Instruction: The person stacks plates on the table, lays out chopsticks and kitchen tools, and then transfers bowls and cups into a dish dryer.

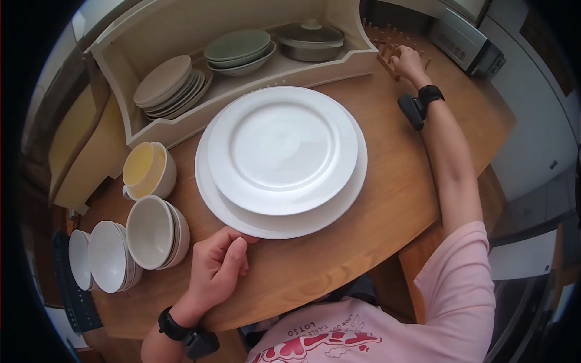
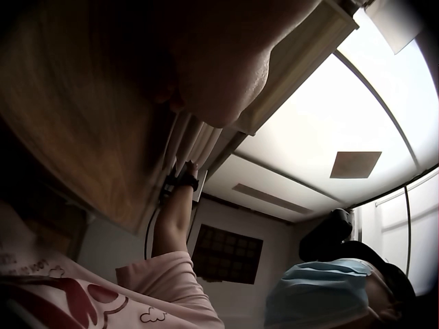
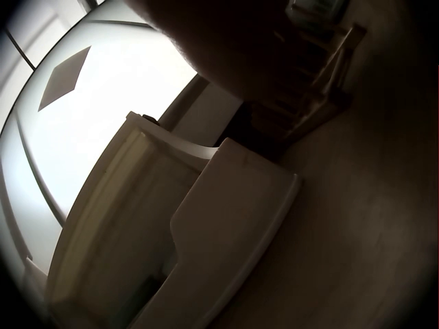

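Note:
Two white plates (image 1: 281, 145), a smaller on a larger, lie on the wooden table. My left hand (image 1: 219, 266) rests by their near rim, fingers loosely curled and one fingertip at the edge; whether it touches the rim is unclear. In the left wrist view this hand (image 2: 223, 68) is dark and close. At the far right of the table my right hand (image 1: 408, 63) grips a wooden rack (image 1: 387, 59) with upright pegs, its fingers bent over one side. The right wrist view shows the hand (image 3: 219, 48) covering part of the rack (image 3: 326, 96).
A cream shelf (image 1: 254, 91) behind the plates holds stacked plates (image 1: 163, 81), green bowls (image 1: 239, 48) and a lidded pot (image 1: 310, 42). Stacked bowls (image 1: 151, 233) and a cup with a yellow bowl inside (image 1: 145, 169) stand left. A toaster oven (image 1: 466, 45) stands back right.

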A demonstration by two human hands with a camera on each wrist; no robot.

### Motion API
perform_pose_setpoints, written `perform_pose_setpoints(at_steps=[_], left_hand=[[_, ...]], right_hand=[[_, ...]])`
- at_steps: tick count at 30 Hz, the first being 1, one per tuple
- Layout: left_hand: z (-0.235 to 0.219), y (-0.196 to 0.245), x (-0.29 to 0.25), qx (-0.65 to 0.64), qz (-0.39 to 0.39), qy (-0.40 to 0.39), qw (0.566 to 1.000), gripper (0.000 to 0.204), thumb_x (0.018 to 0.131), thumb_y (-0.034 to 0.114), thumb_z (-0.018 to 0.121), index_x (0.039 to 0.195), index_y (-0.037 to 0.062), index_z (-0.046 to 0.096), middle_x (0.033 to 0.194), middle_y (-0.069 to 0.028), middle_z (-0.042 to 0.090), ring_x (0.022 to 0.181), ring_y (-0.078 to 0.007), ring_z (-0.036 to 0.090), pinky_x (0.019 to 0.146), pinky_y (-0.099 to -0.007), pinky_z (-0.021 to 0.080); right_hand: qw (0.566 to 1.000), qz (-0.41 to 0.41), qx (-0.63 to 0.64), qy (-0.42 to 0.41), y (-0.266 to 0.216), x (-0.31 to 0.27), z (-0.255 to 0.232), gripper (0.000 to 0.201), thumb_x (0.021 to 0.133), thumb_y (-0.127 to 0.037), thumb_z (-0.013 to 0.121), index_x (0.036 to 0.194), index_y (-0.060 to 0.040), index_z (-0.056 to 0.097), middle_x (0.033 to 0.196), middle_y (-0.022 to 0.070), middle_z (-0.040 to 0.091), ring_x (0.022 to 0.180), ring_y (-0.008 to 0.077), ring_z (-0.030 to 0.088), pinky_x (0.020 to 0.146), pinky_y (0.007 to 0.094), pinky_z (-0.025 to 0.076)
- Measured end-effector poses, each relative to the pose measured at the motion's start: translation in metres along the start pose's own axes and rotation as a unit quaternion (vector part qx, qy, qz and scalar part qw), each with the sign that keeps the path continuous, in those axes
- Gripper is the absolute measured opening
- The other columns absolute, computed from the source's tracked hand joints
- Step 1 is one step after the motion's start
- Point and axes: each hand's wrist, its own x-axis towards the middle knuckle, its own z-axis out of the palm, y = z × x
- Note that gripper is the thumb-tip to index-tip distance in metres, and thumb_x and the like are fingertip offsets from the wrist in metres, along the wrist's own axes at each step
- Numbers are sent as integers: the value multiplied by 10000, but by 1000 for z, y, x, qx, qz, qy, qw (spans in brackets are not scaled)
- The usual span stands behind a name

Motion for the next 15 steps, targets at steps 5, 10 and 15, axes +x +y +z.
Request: perform_pose_setpoints(at_steps=[5, 10, 15], left_hand=[[-1, -2, -1, -2, -9, 2, 1000, 232, 982, 143, 464, 960, -31, 616, 580, 17, 534, 517, -32, 477, 491, -195, 380], [-1, -2, 0, 11, 6, 4, 1000, 226, 980, 143, 472, 959, -32, 613, 588, 17, 537, 523, -33, 484, 491, -196, 385], [0, -4, -3, 1, 15, 7, 1000, 224, 979, 159, 484, 942, -28, 602, 605, 15, 540, 537, -33, 492, 497, -193, 390]], right_hand=[[999, -17, 27, 28, 0, -17, -7, 194, 801, -136, 565, 923, -67, 699, 997, 181, 673, 975, 339, 635, 870, 414, 502], [983, -127, 99, 84, 0, -69, -24, 151, 810, -80, 561, 887, -30, 680, 853, 168, 683, 838, 312, 670, 766, 402, 523], [961, -46, 271, -4, -27, -148, -69, 122, 860, -33, 541, 900, -9, 653, 738, 115, 662, 670, 191, 674, 621, 304, 512]])
